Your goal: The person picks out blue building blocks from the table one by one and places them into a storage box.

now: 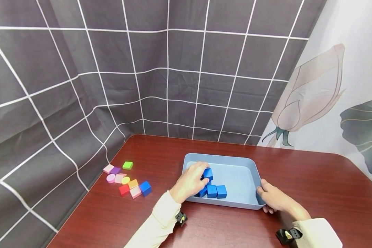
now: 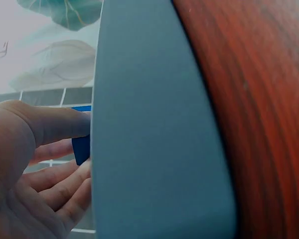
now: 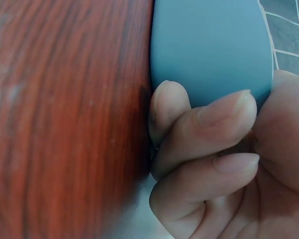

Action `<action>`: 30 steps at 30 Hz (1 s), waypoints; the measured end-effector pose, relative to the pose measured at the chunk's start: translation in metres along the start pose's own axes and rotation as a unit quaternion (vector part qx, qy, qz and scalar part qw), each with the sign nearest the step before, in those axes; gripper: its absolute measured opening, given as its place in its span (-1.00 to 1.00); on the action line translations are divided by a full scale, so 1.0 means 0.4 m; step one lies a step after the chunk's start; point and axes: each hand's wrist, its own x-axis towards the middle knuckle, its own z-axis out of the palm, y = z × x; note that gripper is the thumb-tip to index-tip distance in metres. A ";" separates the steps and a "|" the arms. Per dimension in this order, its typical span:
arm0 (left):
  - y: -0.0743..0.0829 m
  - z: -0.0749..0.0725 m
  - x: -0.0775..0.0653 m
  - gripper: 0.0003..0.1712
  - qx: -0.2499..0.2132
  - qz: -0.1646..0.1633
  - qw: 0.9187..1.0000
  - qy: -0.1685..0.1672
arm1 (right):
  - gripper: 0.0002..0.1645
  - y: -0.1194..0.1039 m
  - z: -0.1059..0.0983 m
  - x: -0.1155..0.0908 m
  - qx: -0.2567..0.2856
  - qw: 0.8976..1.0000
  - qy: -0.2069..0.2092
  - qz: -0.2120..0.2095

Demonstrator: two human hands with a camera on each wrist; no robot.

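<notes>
A light blue tray (image 1: 238, 172) lies on the table with several blue cubes in its left part. My left hand (image 1: 190, 182) reaches over the tray's left side and pinches a blue cube (image 1: 208, 174) between thumb and fingers. Just below that cube, more blue cubes (image 1: 216, 191) stand in a row near the front wall. In the left wrist view the tray's wall (image 2: 154, 129) hides much of the pinched cube (image 2: 81, 147). My right hand (image 1: 272, 196) grips the tray's front right corner, thumb over the rim and fingers curled against the outside.
On the table's left lie several small coloured blocks: a green one (image 1: 127, 165), a red one (image 1: 124, 189), a purple one (image 1: 115, 170), a yellow disc (image 1: 125, 180) and a separate blue cube (image 1: 145, 188). A dark checked curtain (image 1: 186, 82) hangs behind the reddish-brown table (image 1: 161, 148).
</notes>
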 end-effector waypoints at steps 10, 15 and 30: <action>0.012 0.026 0.001 -0.60 -0.004 0.039 0.999 0.011 | -0.84 0.000 0.000 0.002 -0.006 1.000 0.005 0.004; 0.011 0.032 0.002 -0.60 -0.007 0.043 0.999 0.004 | -0.83 0.001 0.003 0.000 -0.006 1.000 0.006 0.002; 0.019 0.032 -0.004 -0.61 0.022 0.059 0.998 0.005 | -0.84 -0.003 0.002 0.001 -0.012 1.000 0.004 0.021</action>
